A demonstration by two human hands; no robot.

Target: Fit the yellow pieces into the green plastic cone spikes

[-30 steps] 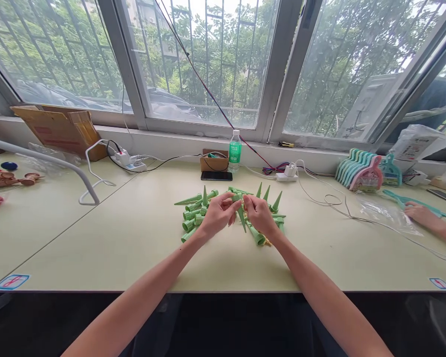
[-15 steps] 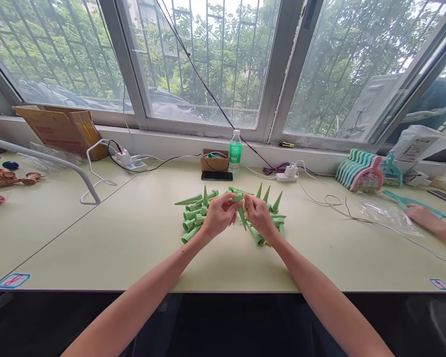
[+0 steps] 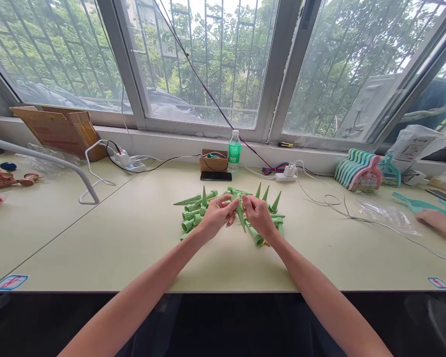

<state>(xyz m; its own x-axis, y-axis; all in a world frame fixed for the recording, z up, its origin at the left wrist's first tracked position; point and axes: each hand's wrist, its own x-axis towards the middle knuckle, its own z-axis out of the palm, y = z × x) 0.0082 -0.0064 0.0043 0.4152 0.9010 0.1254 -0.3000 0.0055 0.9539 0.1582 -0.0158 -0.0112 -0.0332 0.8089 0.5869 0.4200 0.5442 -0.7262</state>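
our left hand (image 3: 217, 215) pinches a green spike (image 3: 241, 219); right hand (image 3: 259, 215) curled, hold unclear; bench (image 3: 230, 270) open to six o'clock's edge.

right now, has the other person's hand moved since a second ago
Yes: the other person's hand has shifted right, judged against the clear plastic bag.

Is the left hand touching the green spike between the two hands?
Touching. The head view shows the left hand pinching the spike near its top, with its tip pointing down.
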